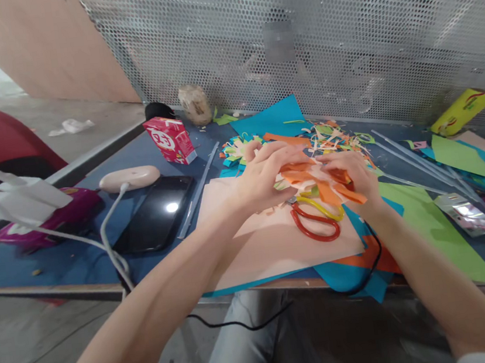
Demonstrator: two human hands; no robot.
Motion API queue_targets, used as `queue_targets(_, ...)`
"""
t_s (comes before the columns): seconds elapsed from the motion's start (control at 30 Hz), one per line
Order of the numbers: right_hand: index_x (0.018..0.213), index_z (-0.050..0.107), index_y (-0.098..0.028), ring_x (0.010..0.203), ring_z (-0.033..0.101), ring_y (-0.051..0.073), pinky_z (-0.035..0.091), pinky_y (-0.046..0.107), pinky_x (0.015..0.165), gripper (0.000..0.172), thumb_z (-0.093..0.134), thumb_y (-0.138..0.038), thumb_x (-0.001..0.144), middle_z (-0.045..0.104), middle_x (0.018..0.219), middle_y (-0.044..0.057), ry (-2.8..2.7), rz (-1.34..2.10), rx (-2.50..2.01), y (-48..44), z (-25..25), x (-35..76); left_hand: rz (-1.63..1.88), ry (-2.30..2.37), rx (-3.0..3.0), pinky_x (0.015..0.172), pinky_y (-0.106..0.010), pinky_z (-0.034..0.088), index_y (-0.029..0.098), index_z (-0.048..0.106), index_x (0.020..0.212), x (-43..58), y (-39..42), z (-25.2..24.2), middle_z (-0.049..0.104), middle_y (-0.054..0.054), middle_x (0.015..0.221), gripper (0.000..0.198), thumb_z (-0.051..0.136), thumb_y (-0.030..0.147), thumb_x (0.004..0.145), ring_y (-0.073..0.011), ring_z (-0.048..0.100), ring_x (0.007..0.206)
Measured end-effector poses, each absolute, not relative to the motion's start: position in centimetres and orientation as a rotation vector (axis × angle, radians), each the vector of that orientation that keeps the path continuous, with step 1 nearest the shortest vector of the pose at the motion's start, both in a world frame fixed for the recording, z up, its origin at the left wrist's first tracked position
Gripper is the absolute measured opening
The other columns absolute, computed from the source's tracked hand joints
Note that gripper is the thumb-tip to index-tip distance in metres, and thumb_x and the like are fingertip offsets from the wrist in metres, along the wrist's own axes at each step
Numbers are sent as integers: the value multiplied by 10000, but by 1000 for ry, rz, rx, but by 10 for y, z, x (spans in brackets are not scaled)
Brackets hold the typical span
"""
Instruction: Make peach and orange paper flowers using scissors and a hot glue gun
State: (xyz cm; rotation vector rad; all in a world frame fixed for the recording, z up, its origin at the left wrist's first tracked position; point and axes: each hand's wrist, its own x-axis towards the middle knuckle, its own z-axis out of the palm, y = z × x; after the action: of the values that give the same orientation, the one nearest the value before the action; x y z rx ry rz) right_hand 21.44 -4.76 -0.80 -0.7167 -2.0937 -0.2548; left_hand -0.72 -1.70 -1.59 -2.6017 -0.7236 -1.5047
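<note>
My left hand reaches in from the left, its fingers bent over a bunch of cut orange paper strips. From the other side, my right hand curls its fingers round the same bunch. Some fingertips are hidden behind the paper. Just below lies a pair of scissors with one red and one yellow handle loop, its blades mostly covered. Beneath everything is a stack of pale pink paper sheets. Beyond my hands spreads a pile of coloured paper scraps.
To the left are a black phone, a white cabled device and a pink-red box. Green paper, clear plastic sticks and a yellow packet lie right. A perforated metal panel borders the table's back.
</note>
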Motion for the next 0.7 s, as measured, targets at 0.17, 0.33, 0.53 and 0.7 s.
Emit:
queue_targets(0.17, 960, 561, -282, 1002, 619, 226, 471, 414, 856, 163, 593, -261, 802, 678, 1052, 39, -1981, -59, -743, -45, -9, 214, -1537, -784, -2641, 980, -476, 320, 209, 427, 1258, -5, -26, -9, 669, -97, 1068, 576, 631, 316, 730, -263, 555, 1108)
queue_targets(0.33, 902, 588, -284, 953, 639, 215, 506, 415, 844, 122, 603, -246, 786, 681, 973, 24, -1775, 115, -804, -41, -11, 211, -1953, -769, -2589, 908, -395, 424, 246, 377, 1283, -7, -15, -11, 658, -73, 1035, 559, 585, 386, 784, -228, 593, 1051)
queue_targets(0.53, 767, 602, -254, 756, 658, 197, 560, 361, 678, 136, 668, -364, 722, 669, 747, -2, -1326, 431, -900, -26, -16, 217, -2526, -1176, -2329, 739, -302, 514, 247, 451, 1158, -12, 23, -30, 669, -45, 938, 385, 538, 405, 819, -161, 649, 876)
queue_targets(0.7, 778, 600, -287, 834, 677, 210, 579, 367, 667, 156, 605, -430, 717, 692, 772, -20, -1305, 889, -776, -27, -10, 220, -2722, -1425, -2332, 660, -267, 529, 187, 533, 950, -7, 21, -31, 662, -21, 771, 291, 665, 315, 724, -142, 656, 752)
